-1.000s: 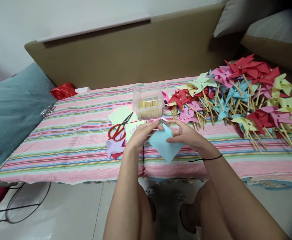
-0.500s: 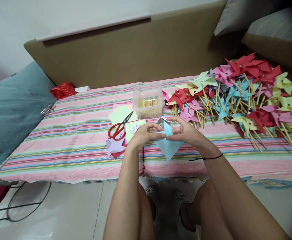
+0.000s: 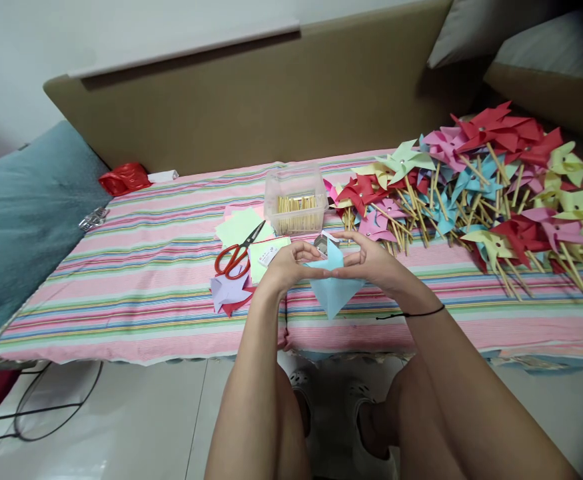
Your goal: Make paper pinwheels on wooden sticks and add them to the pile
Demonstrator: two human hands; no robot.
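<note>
A light-blue paper pinwheel piece, its points partly folded inward, is held up in front of me by both hands. My left hand pinches its left side, thumb over the middle. From the other side my right hand grips it, and the two thumb tips meet at the centre. Just behind the paper sits a small clear container, partly hidden. Left of my hands lie red-handled scissors on pale green paper sheets, with a purple cut paper piece below them.
A clear plastic box of short sticks stands behind my hands. Many finished pinwheels are heaped at the right on the striped cloth. A red plastic bag lies at the far left, near a blue cushion.
Both thumbs have moved together and now press on the middle of the blue paper. The paper stays in both hands; the view has shifted very slightly.
</note>
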